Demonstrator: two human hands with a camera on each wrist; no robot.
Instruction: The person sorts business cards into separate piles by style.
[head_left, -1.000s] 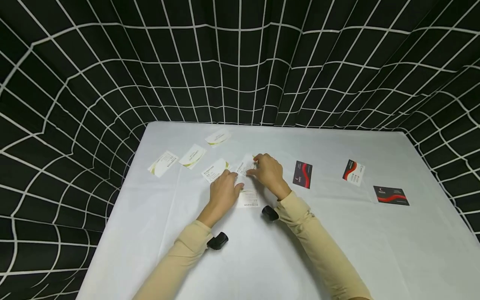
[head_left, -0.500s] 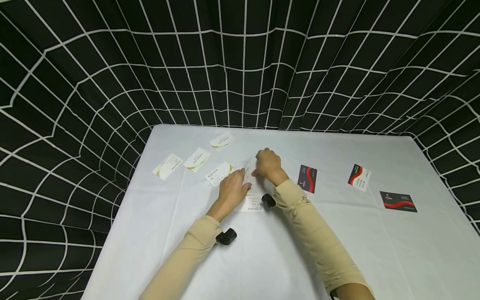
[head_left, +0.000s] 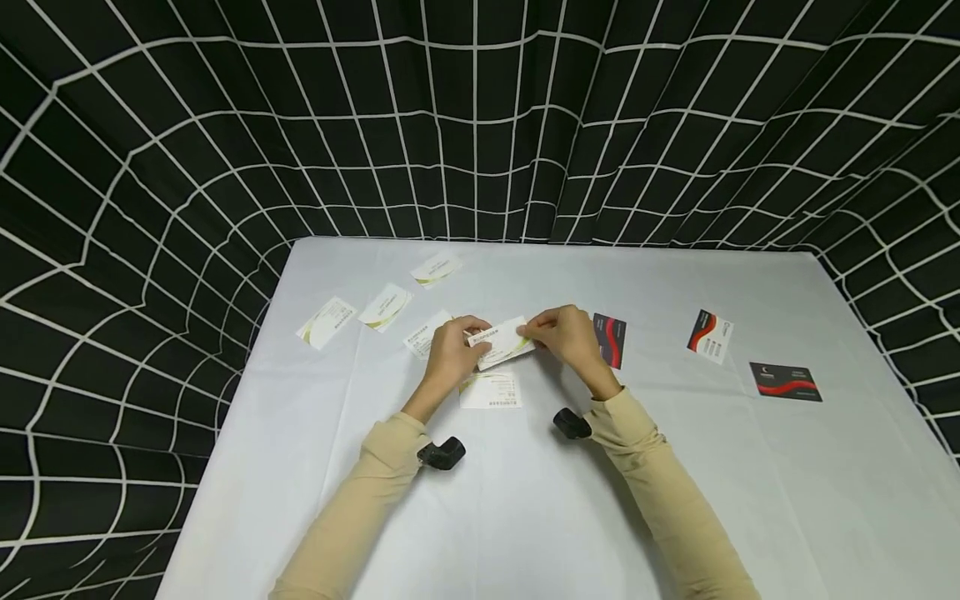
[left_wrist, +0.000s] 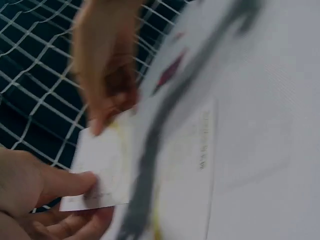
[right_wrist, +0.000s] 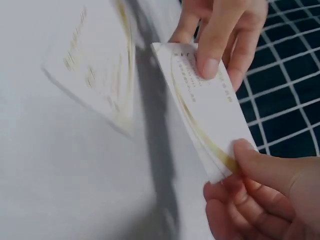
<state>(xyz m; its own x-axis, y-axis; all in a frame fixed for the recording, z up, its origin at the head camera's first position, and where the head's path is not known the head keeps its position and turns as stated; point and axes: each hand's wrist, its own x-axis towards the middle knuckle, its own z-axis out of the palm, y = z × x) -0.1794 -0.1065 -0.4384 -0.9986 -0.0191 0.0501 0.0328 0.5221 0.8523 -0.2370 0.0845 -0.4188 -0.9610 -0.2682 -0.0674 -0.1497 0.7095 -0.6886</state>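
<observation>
White card (right_wrist: 207, 110), left fingers (right_wrist: 244, 59) pinching one end, right fingers (right_wrist: 247, 207) pinching the opposite end.

Head view: I record the table (head_left: 495, 533) brightly lit, soft shadow beside the right sleeve (head_left: 671, 492), grid lines on the black cloth (head_left: 375, 92) bowed toward the left edge | Left wrist: dim, motion-smeared, dark shadow band | Right wrist: brighter; held card (right_wrist: 200, 115) fairly crisp, flat-lying card (right_wrist: 95, 70) blurred | Light direction: I cannot determine
</observation>
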